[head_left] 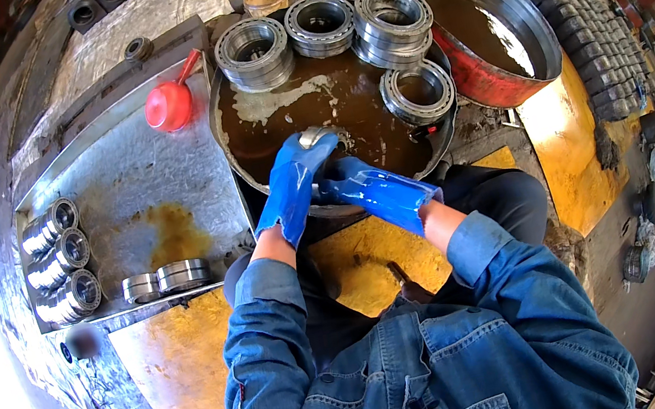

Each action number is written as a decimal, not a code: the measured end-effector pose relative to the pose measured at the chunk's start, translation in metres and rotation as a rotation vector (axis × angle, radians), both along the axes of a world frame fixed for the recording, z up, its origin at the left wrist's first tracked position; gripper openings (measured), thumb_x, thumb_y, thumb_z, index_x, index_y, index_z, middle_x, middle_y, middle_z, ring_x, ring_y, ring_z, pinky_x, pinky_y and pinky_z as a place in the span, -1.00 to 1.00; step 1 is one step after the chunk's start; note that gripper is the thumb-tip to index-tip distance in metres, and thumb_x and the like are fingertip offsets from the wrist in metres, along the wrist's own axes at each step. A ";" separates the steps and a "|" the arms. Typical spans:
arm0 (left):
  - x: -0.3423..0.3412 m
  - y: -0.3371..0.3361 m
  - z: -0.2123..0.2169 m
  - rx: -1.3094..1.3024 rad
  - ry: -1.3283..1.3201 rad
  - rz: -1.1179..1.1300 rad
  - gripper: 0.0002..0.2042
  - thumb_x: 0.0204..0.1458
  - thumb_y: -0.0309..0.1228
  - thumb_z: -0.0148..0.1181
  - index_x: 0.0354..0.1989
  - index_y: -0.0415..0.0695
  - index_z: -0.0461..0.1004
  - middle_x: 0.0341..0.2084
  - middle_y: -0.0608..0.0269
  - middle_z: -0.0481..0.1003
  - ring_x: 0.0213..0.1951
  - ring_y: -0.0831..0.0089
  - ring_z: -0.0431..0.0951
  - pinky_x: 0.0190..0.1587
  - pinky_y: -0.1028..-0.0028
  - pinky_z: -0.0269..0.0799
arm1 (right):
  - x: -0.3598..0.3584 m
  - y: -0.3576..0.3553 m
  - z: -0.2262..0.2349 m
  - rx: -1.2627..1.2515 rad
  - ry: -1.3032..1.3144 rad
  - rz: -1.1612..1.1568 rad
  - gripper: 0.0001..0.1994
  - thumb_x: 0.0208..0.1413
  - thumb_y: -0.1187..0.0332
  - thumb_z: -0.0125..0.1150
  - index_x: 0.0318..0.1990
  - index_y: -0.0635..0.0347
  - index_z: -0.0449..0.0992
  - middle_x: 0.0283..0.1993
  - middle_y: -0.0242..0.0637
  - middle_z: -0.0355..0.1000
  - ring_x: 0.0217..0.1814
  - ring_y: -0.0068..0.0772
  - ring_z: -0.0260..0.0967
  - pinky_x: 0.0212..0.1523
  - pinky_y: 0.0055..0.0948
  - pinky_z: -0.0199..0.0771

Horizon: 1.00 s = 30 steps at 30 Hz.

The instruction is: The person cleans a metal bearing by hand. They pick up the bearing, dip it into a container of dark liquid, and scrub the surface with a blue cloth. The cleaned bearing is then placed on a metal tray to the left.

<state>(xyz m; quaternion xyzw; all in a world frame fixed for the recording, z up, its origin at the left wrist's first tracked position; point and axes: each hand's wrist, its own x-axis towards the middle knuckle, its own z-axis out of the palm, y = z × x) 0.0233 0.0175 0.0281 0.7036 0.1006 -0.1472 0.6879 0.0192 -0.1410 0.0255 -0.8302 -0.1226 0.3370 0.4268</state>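
Note:
Both my hands wear blue rubber gloves and meet at the near side of a round pan (227, 139) of brown liquid. My left hand (294, 177) is wrapped round a shiny metal bearing ring (318, 135), mostly hidden by the glove. My right hand (368, 188) is closed just below it, close against the left; what its fingers hold is hidden. Along the pan's far side stand large roller bearings: one at the left (254, 53), one in the middle (321, 26), and a stack (392, 22) at the right. Another bearing (418, 92) sits nearer, below that stack.
Left of the pan lies a metal tray (109, 182) with a red dipper (170, 105), several stacked bearings (60, 260) and two rings (184, 274). A red-sided drum (486, 62) of brown liquid stands right, beside rows of dark rings (588, 40). Yellow boards (170, 355) cover the floor.

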 end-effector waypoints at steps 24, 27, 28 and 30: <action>0.011 0.027 -0.003 0.879 0.101 -0.130 0.04 -0.11 0.35 0.34 0.38 -0.26 0.27 0.13 -0.26 0.52 0.18 -0.10 0.54 0.22 0.17 0.45 | 0.027 0.029 -0.080 0.508 0.172 0.100 -0.68 0.31 0.33 0.18 0.18 0.10 0.52 0.17 -0.31 0.52 0.17 -0.34 0.43 0.21 -0.34 0.42; 0.018 0.025 -0.005 0.879 0.083 -0.164 0.05 -0.10 0.35 0.32 0.39 -0.28 0.25 0.11 -0.26 0.53 0.18 -0.11 0.54 0.22 0.17 0.46 | 0.028 0.035 -0.095 0.511 -0.380 0.155 -0.68 0.42 0.31 -0.04 0.22 0.04 0.50 0.26 -0.26 0.47 0.22 -0.23 0.42 0.24 -0.34 0.38; 0.017 0.025 -0.004 0.874 0.080 -0.175 0.06 -0.10 0.35 0.31 0.39 -0.29 0.23 0.11 -0.26 0.53 0.18 -0.11 0.54 0.22 0.17 0.46 | 0.030 0.033 -0.097 0.493 -0.328 0.175 -0.68 0.40 0.31 0.00 0.22 0.05 0.50 0.25 -0.25 0.47 0.22 -0.25 0.42 0.24 -0.33 0.39; 0.016 0.023 -0.003 0.899 0.097 -0.177 0.05 -0.09 0.35 0.31 0.39 -0.29 0.23 0.10 -0.26 0.54 0.17 -0.11 0.54 0.21 0.17 0.46 | 0.034 0.027 -0.100 0.029 -0.393 0.323 -0.67 0.34 0.32 0.12 0.21 0.09 0.50 0.20 -0.22 0.50 0.21 -0.30 0.44 0.21 -0.29 0.42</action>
